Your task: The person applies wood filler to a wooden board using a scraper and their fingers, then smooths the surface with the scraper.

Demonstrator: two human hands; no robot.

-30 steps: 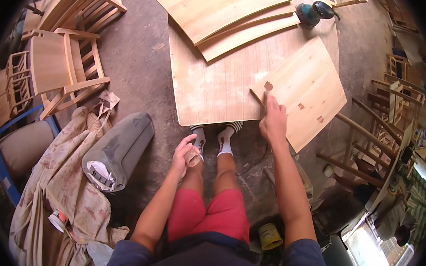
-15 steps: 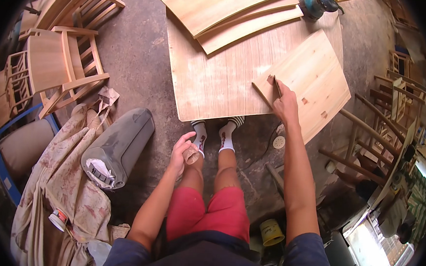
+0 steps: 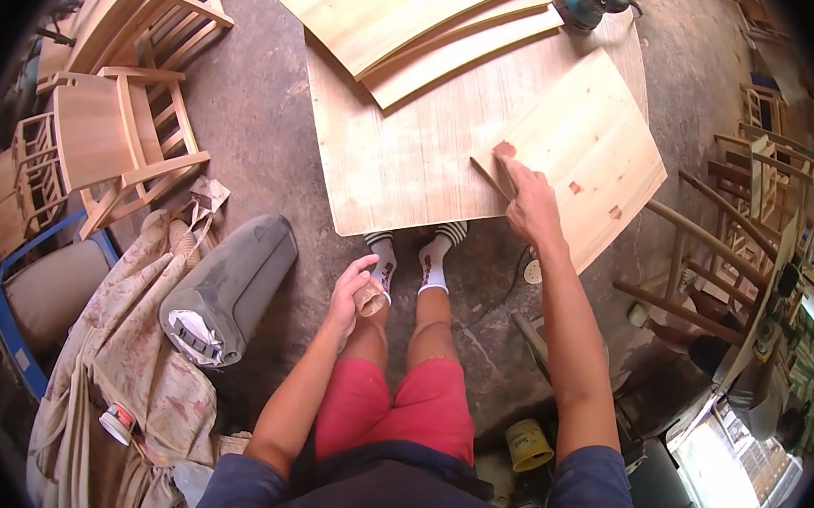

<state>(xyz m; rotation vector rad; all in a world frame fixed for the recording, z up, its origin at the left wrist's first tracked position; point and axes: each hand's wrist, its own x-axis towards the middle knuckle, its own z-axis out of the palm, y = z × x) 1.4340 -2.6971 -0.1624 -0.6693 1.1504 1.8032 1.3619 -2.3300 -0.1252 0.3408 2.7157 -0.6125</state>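
Observation:
A pale wooden panel (image 3: pixel 605 117) lies angled over the table's right front corner, with several reddish-brown filler patches on its face. My right hand (image 3: pixel 533 204) is closed over its left end, the index finger stretched to the patch (image 3: pixel 505 149) near the corner. The thin dark scraper it holds is mostly hidden from this angle. Low in front of my legs, my left hand (image 3: pixel 348 290) curls around a small light-brown, cup-like piece (image 3: pixel 369 298), whose exact kind I cannot make out.
Curved boards (image 3: pixel 423 29) are stacked on the table (image 3: pixel 375 167), with a sander (image 3: pixel 583 4) behind. Wooden chairs (image 3: pixel 132 131) stand at left. A grey cylinder (image 3: pixel 230 289) lies beside a draped cloth (image 3: pixel 137 330). A yellow bucket (image 3: pixel 530 445) is near my right leg; wooden legs (image 3: pixel 710 237) jut out at right.
The scraper, upright and visible edge-on before, has tipped down toward the corner patch as my right hand turned and shifted slightly left. My left hand keeps its hold. The view has shifted a little.

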